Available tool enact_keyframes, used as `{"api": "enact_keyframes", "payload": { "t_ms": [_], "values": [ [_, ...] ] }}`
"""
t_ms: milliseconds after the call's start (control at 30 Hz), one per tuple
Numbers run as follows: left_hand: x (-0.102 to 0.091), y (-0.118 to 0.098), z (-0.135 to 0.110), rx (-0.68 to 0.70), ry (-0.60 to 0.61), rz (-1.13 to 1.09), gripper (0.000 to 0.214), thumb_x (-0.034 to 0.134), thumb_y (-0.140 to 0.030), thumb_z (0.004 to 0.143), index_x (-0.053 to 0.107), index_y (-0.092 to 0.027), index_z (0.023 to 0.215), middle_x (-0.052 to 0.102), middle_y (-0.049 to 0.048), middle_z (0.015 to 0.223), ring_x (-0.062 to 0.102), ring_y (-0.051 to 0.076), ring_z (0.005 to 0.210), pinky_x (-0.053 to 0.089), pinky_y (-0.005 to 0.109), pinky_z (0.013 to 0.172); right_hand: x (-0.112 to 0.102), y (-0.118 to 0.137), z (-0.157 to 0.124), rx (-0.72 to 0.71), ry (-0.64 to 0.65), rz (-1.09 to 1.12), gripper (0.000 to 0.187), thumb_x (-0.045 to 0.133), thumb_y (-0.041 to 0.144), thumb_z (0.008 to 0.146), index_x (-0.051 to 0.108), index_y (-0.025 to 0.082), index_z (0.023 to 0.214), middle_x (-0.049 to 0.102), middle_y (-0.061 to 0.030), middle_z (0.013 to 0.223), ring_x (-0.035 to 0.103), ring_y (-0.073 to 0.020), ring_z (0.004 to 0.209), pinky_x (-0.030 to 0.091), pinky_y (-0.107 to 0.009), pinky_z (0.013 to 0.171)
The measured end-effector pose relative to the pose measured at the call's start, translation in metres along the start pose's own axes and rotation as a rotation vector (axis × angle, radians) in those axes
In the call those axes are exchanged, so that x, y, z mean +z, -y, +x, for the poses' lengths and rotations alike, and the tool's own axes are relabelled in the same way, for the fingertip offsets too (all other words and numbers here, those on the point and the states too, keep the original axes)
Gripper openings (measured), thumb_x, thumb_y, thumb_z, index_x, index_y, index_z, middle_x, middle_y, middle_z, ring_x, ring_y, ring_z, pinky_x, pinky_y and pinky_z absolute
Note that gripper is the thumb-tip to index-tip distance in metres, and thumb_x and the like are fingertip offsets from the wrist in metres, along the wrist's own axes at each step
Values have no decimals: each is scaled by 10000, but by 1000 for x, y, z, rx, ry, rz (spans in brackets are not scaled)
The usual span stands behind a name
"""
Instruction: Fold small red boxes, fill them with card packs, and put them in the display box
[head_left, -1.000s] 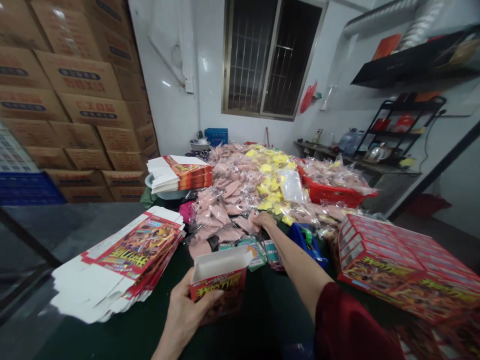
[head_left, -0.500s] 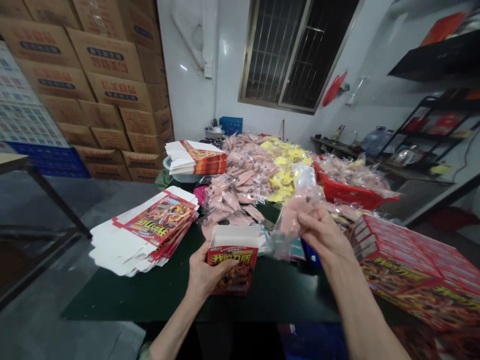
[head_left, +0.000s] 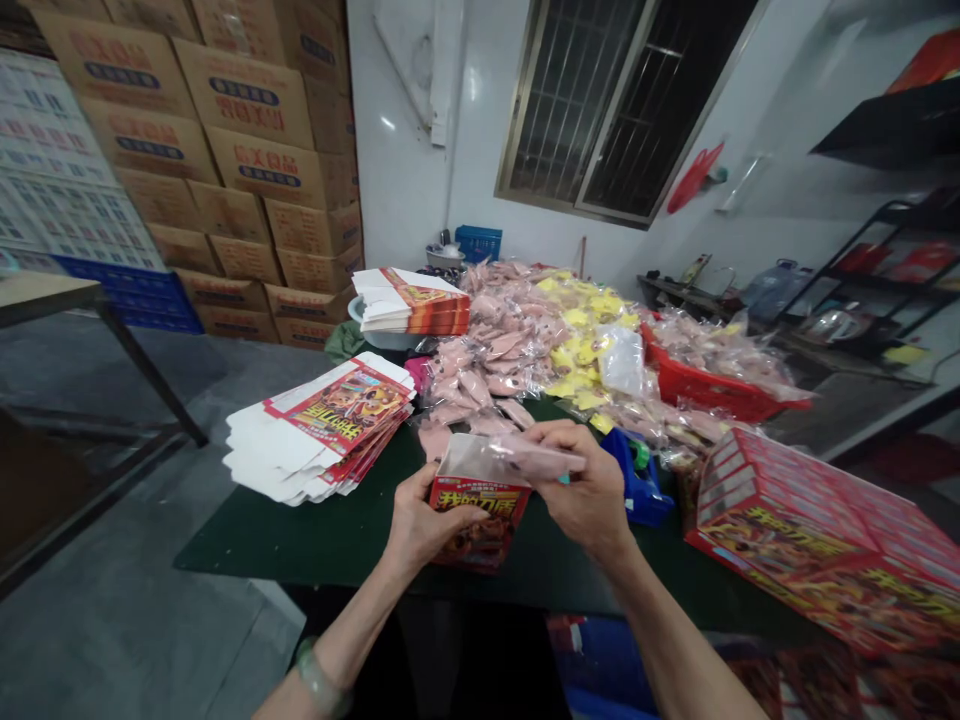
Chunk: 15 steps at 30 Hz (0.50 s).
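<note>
Our left hand [head_left: 420, 520] holds the red box [head_left: 480, 510] upright near the front edge of the worktop [head_left: 315, 530]. Its fingers are wrapped around the box's left side and front. We cannot tell whether the base rests on the worktop or is just clear of it.

Our right hand [head_left: 589, 495] pinches one pink packet [head_left: 517, 458] between thumb and fingers. The packet lies flat across the open mouth of the box and is not yet inside.

Status, as we judge it:
- Done: one box is erected with its top open, and one packet is picked and brought to the opening.
- Left: the packet must go in and the top must be closed.
- Overall: a block of closed red boxes [head_left: 810, 530] stands at the right. A stack of flat cartons [head_left: 322, 425] and a heap of loose pink packets [head_left: 487, 370] remain, so much of the work appears outstanding.
</note>
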<state>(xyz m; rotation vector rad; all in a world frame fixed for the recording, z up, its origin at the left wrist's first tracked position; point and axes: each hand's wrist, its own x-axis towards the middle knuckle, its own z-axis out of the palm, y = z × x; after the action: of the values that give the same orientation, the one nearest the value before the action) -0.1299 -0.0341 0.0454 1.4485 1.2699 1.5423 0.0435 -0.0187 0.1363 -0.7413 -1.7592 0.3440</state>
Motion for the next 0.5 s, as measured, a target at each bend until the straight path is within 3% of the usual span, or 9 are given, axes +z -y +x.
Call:
{"api": "enact_keyframes", "payload": {
  "t_ms": [67, 100, 200, 267, 367, 500],
  "values": [
    [0, 0, 1, 16, -2, 15, 362, 817, -357, 485, 637, -127, 698, 620, -10, 604, 555, 127, 546, 478, 217, 524, -7, 7, -3, 29, 150, -137, 155, 679, 178, 722, 575, 220, 828, 613, -10, 834, 589, -173, 806, 481, -326, 716],
    [0, 0, 1, 23, -4, 23, 361, 819, -359, 483, 635, -127, 691, 611, -13, 599, 547, 124, 545, 473, 217, 529, -10, 11, -3, 54, 190, -204, 261, 709, 208, 701, 583, 223, 929, 617, -28, 902, 587, -196, 857, 482, -351, 741],
    [0, 0, 1, 45, -12, 37, 358, 816, -359, 496, 633, -130, 702, 605, -16, 613, 538, 118, 549, 465, 214, 539, -18, 24, -3, -19, 103, -339, 688, 772, 267, 648, 445, 227, 1252, 563, -95, 1147, 542, -256, 1031, 471, -422, 835],
    [-1, 0, 1, 58, -16, 37, 358, 806, -363, 514, 633, -134, 727, 611, -17, 632, 543, 119, 558, 465, 211, 543, -17, 30, -4, -196, 36, -372, 633, 718, 216, 719, 425, 231, 1279, 541, -99, 1181, 523, -243, 1075, 463, -407, 875],
    [-2, -1, -1, 75, -32, 46, 332, 788, -351, 536, 628, -141, 737, 613, -19, 651, 543, 120, 582, 467, 210, 563, -5, 32, -10, -406, 178, -402, 387, 586, 136, 826, 499, 196, 1198, 584, -95, 1110, 547, -199, 1043, 468, -345, 879],
    [-3, 2, -7, 77, -71, 66, 312, 772, -313, 541, 610, -147, 750, 596, -32, 653, 530, 112, 590, 464, 202, 566, 20, 27, -26, -377, 348, -614, 336, 580, 282, 851, 538, 127, 1146, 637, -123, 1060, 570, -239, 973, 453, -368, 830]
  ]
}}
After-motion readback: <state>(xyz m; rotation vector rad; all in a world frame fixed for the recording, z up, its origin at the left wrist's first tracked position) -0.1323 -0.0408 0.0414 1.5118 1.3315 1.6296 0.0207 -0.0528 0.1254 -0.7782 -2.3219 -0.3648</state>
